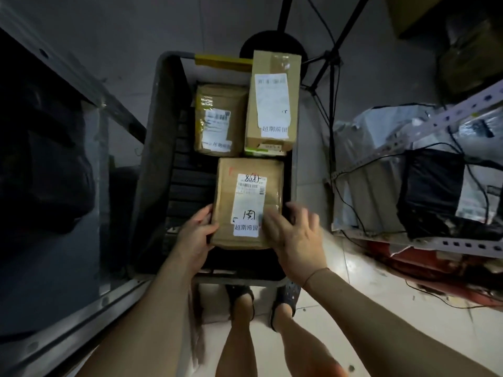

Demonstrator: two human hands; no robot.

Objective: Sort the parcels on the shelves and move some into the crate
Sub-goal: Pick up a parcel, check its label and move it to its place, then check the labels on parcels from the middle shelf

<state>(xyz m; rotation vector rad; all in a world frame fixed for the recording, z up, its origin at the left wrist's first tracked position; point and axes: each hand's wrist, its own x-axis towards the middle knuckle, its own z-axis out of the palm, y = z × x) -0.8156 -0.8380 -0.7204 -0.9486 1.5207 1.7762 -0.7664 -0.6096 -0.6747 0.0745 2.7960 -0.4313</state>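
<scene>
A dark plastic crate [156,148] with a yellow handle stands on the floor in front of me. Inside it, at the near right, lies a brown cardboard parcel [226,202] with a white label. My left hand [194,238] grips its near left edge. My right hand [291,235] rests on its near right corner with the fingers spread. Two more parcels lie at the far end: a brown padded envelope [220,119] on the left and a taller cardboard box [273,102] on the right.
A metal shelf [462,243] at the right holds grey and black bagged parcels [432,191] with loose cables over them. A dark shelf unit [49,172] fills the left. A black stand [324,69] rises behind the crate. My feet [261,303] are just behind the crate's near wall.
</scene>
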